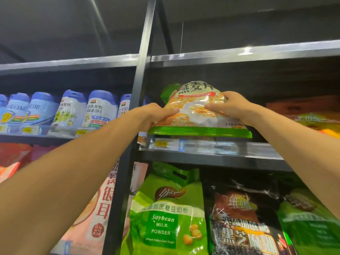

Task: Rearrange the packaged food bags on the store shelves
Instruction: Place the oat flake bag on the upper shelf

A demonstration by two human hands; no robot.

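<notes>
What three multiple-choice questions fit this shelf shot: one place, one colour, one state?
1. Where is the soybean milk powder bag? A) below the oat flakes bag B) above it C) level with it
2. The lids of the protein powder jars are: A) red B) blue C) yellow
3. The oat flakes bag is gripped by: A) no hand B) one hand C) both hands
Answers: 1 A, it stands under the price rail beneath that bag; 2 B, blue caps top each jar; 3 C, the left hand and right hand grip its sides.
</notes>
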